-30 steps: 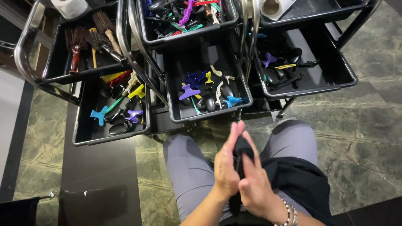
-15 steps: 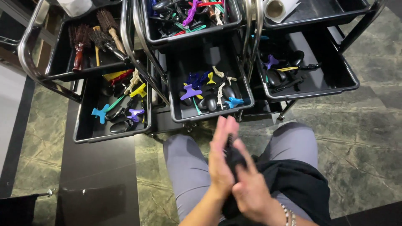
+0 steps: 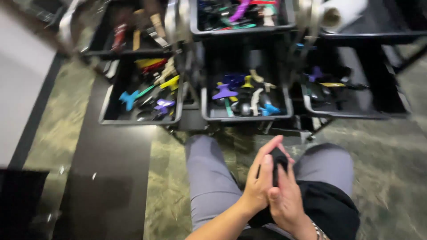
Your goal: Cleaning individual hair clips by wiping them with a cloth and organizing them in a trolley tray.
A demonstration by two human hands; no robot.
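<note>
Both my hands are pressed together over my lap, clasped around a small black object point(image 3: 279, 161) that shows only between the fingers. My left hand point(image 3: 260, 180) lies on its left side with the fingers pointing up. My right hand point(image 3: 284, 200) wraps it from the right and below; a beaded bracelet point(image 3: 318, 231) is on that wrist. What the black object is cannot be made out. My legs in grey trousers point(image 3: 209, 178) and a black cloth point(image 3: 329, 204) lie beneath the hands.
Ahead stands a black trolley with open trays. The middle tray point(image 3: 247, 116) and left tray point(image 3: 138, 120) hold several coloured hair clips; the right tray point(image 3: 356, 113) holds a few. Brushes point(image 3: 151, 26) lie upper left, a paper roll point(image 3: 342, 13) upper right. The floor is green marble.
The view has shifted, so the trolley sits higher and blurred. My hands have dropped slightly toward my lap and closed tighter around the black object.
</note>
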